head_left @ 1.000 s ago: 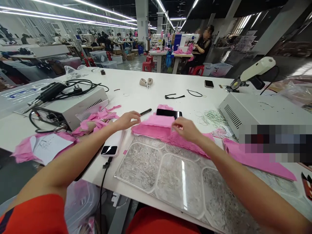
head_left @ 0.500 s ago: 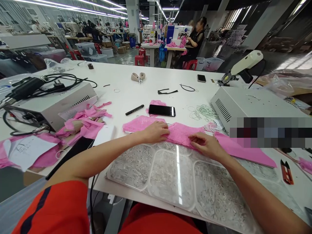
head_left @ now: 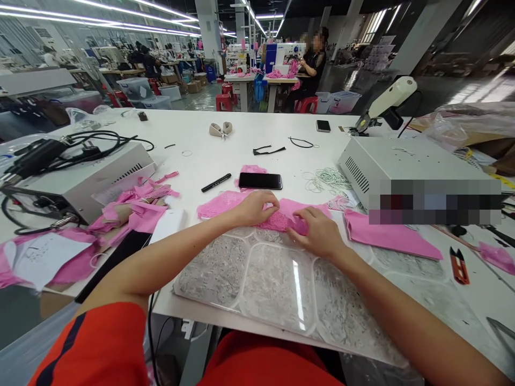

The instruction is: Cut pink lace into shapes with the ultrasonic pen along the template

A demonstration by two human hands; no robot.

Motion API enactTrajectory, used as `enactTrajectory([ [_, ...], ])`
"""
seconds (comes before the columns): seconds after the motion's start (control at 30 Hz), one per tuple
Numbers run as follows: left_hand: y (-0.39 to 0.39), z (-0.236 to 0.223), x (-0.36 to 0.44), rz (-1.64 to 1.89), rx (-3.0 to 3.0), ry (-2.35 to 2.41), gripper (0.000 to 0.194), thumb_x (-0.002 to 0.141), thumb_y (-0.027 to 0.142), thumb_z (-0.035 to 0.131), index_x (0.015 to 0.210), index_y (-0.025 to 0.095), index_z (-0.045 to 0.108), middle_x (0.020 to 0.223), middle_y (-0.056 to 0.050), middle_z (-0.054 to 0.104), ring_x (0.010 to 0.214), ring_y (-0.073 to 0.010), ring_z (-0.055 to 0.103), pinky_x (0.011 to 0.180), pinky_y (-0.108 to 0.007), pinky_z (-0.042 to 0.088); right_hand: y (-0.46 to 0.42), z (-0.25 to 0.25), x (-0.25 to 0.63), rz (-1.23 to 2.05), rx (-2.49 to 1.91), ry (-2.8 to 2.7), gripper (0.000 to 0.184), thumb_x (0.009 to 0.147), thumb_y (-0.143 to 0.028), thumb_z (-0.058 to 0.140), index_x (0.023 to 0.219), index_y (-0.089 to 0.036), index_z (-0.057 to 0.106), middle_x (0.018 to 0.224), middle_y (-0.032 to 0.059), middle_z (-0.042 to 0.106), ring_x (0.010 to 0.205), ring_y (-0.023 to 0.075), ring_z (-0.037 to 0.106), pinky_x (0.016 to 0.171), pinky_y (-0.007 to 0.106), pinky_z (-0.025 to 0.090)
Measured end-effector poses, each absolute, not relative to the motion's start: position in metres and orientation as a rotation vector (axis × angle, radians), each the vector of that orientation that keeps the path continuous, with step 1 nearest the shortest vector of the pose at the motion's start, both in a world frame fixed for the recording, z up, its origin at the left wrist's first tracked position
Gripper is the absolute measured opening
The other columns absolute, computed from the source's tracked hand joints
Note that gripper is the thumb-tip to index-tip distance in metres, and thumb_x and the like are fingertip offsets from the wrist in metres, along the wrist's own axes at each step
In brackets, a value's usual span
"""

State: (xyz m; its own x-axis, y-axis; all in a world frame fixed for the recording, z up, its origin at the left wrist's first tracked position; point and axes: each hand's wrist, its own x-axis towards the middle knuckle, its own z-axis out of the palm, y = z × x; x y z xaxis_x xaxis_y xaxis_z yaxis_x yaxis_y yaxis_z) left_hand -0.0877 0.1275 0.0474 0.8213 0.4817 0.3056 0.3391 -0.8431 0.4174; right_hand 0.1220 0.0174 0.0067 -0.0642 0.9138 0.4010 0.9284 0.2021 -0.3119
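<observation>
Pink lace cloth (head_left: 277, 221) lies just on the near side of the black phone (head_left: 260, 180), over the far edge of the marbled mat (head_left: 277, 284). Left hand (head_left: 257, 209) is on the cloth, fingers curled, tips close together; can't tell if they grip it. Right hand (head_left: 317, 231) is at the cloth too, fingers bent, thumb and index parted.

Containers: 2 clear bins (head_left: 344, 102) on the floor well beyond the phone, to its right, near a seated person (head_left: 315, 67). More clear bins (head_left: 134, 88) far off to its left. Something pale seems to be in the right-hand pair, but too small to be sure.

Counts on the table (head_left: 169, 292), from the phone: 1 pen (head_left: 216, 183) just left; 1 pair of beige-handled snips (head_left: 220, 130) beyond, left; 1 small dark device (head_left: 323, 126) beyond, right; 1 tangle of green thread (head_left: 332, 179) right; 1 flat pink piece (head_left: 390, 236) right, nearer; 1 pair of red-handled snips (head_left: 459, 266) further right. 2 grey housings (head_left: 406, 166), one each side.
</observation>
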Motion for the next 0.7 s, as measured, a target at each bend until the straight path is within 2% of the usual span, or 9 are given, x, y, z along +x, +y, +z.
enactTrajectory([
  [0.07, 0.124, 0.050, -0.095, 0.592, 2.659, 0.580, 0.019, 0.093, 0.015, 0.052, 0.085, 0.016, 0.069, 0.096, -0.007, 0.071, 0.093, -0.0190, 0.065, 0.085, -0.032, 0.052, 0.017, 0.004, 0.123, -0.109, -1.718, -1.969, 0.019, 0.087, -0.028, 0.059, 0.099, -0.019, 0.071, 0.099, 0.0119, 0.072, 0.090, 0.0253, 0.066, 0.070, 0.035, 0.052],
  [0.17, 0.112, 0.049, -0.121, 0.556, 2.676, 0.500, 0.020, 0.094, 0.015, 0.051, 0.082, 0.016, 0.068, 0.095, -0.008, 0.070, 0.093, -0.0193, 0.064, 0.085, -0.032, 0.050, 0.002, 0.001, 0.136, -0.137, -1.696, -1.990, 0.022, 0.086, -0.017, 0.053, 0.097, -0.019, 0.072, 0.096, 0.0124, 0.072, 0.089, 0.0252, 0.066, 0.071, 0.035, 0.052],
  [0.37, 0.067, 0.039, -0.189, 0.400, 2.732, 0.391, 0.020, 0.093, 0.013, 0.052, 0.080, 0.018, 0.067, 0.088, -0.006, 0.067, 0.082, -0.0188, 0.061, 0.078, -0.032, 0.045, -0.070, -0.002, 0.120, -0.138, -1.350, -2.279, 0.027, 0.091, -0.012, 0.048, 0.101, -0.020, 0.072, 0.094, 0.0100, 0.073, 0.080, 0.0193, 0.067, 0.068, 0.031, 0.055],
  [0.47, 0.053, 0.039, -0.210, 0.232, 2.779, 0.344, 0.020, 0.091, 0.012, 0.057, 0.075, 0.019, 0.067, 0.082, -0.003, 0.064, 0.077, -0.0168, 0.058, 0.080, -0.032, 0.043, -0.087, 0.005, 0.100, 0.044, -1.203, -2.356, 0.028, 0.090, -0.011, 0.049, 0.105, -0.020, 0.070, 0.092, 0.0089, 0.072, 0.078, 0.0174, 0.067, 0.068, 0.030, 0.057],
  [0.53, 0.053, 0.040, -0.211, 0.200, 2.824, 0.358, 0.015, 0.090, 0.015, 0.063, 0.077, 0.020, 0.069, 0.083, -0.002, 0.065, 0.077, -0.0155, 0.059, 0.080, -0.031, 0.043, -0.080, 0.010, 0.095, 0.106, -1.174, -2.313, 0.025, 0.091, -0.014, 0.051, 0.105, -0.021, 0.070, 0.091, 0.0086, 0.072, 0.080, 0.0174, 0.068, 0.069, 0.030, 0.058],
  [0.6, 0.059, 0.039, -0.199, 0.246, 2.908, 0.437, 0.011, 0.092, 0.018, 0.063, 0.084, 0.020, 0.071, 0.089, -0.003, 0.067, 0.081, -0.0161, 0.061, 0.081, -0.031, 0.043, -0.059, 0.012, 0.098, 0.030, -1.219, -2.255, 0.022, 0.093, -0.017, 0.051, 0.102, -0.022, 0.071, 0.092, 0.0082, 0.072, 0.082, 0.0178, 0.068, 0.070, 0.030, 0.057],
  [0.7, 0.075, 0.033, -0.165, 0.304, 3.000, 0.566, 0.013, 0.095, 0.017, 0.057, 0.093, 0.017, 0.070, 0.100, -0.009, 0.068, 0.093, -0.0219, 0.060, 0.086, -0.036, 0.043, -0.020, 0.009, 0.107, -0.170, -1.407, -2.226, 0.025, 0.093, -0.018, 0.048, 0.102, -0.021, 0.072, 0.096, 0.0091, 0.073, 0.087, 0.0201, 0.068, 0.071, 0.031, 0.055],
])
